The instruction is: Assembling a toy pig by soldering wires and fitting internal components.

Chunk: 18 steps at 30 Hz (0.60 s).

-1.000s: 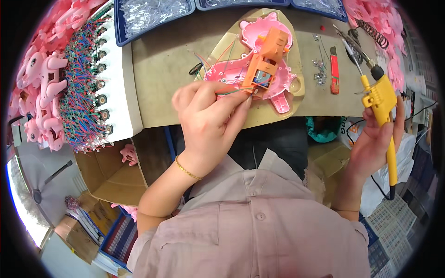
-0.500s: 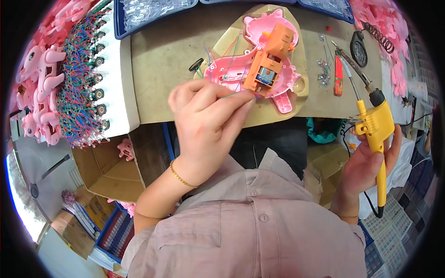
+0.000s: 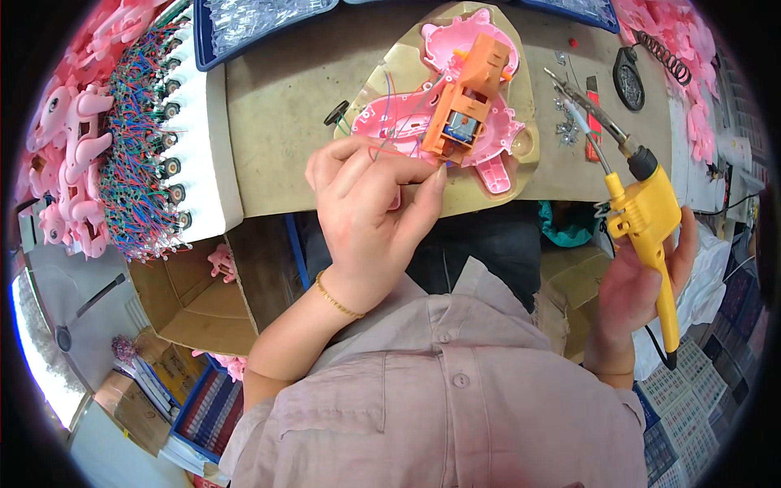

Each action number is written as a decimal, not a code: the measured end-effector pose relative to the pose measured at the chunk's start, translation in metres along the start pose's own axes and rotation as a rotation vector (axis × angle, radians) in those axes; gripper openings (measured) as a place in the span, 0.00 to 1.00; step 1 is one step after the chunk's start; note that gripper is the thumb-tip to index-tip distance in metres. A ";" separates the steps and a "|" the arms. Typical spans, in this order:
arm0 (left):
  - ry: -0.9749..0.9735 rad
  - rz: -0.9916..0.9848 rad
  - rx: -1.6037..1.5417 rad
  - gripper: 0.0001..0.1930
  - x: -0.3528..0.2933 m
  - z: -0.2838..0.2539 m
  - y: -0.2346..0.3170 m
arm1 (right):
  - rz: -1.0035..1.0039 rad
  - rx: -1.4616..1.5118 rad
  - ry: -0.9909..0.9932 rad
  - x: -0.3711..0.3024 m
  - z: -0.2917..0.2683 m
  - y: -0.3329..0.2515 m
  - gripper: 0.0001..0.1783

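Observation:
My left hand (image 3: 370, 207) is closed in a pinch at the lower edge of an orange plastic gearbox (image 3: 468, 102). A thin reddish wire (image 3: 376, 152) loops over its fingers; the tips seem to hold a wire, though the end is hidden. The gearbox lies in a pink animal-shaped toy shell half (image 3: 390, 114), which rests in a tan holding plate (image 3: 525, 167). Other thin coloured wires rise from the shell. My right hand (image 3: 634, 285) is wrapped round a yellow soldering gun (image 3: 651, 215), its tip pointing up and left, apart from the gearbox.
A small black round part (image 3: 335, 112) lies left of the shell. Metal bits (image 3: 567, 126), a red strip (image 3: 595, 122) and a black stand with a coil (image 3: 629, 79) are at right. Bundled wires (image 3: 138, 138) and pink toys (image 3: 73, 154) crowd the left. Blue trays (image 3: 268, 28) line the back.
The soldering gun has moved slightly left and its tip has swung left toward the shell. My left hand has shifted a little, its thumb lowered slightly from the index finger.

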<state>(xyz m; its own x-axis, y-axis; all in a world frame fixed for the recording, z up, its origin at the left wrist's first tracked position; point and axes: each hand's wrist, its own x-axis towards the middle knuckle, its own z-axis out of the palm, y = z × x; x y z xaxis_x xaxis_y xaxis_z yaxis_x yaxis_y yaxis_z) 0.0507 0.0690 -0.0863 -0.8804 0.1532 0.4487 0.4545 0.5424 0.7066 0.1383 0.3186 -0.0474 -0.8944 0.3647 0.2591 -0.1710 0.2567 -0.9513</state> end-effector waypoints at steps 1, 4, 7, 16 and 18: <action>-0.002 -0.003 -0.003 0.06 0.000 0.003 -0.001 | -0.004 -0.004 -0.005 -0.004 -0.003 0.000 0.44; 0.059 0.001 -0.032 0.07 0.000 0.007 -0.001 | -0.007 -0.102 -0.062 -0.024 -0.020 -0.002 0.45; 0.002 -0.002 0.021 0.07 0.003 0.008 0.001 | -0.052 -0.113 -0.258 -0.031 -0.035 -0.008 0.47; 0.100 0.119 0.185 0.09 -0.005 0.009 -0.008 | 0.077 0.186 -0.459 -0.008 -0.003 -0.022 0.33; 0.078 0.108 0.201 0.09 -0.006 0.009 -0.009 | 0.247 0.217 -0.519 -0.005 -0.005 -0.027 0.34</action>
<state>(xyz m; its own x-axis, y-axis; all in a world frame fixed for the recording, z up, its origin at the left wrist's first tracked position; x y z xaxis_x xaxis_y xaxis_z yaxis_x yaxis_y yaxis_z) 0.0510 0.0704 -0.0998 -0.8115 0.1593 0.5622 0.5025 0.6814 0.5322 0.1496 0.3142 -0.0224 -0.9935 -0.1078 -0.0366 0.0355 0.0122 -0.9993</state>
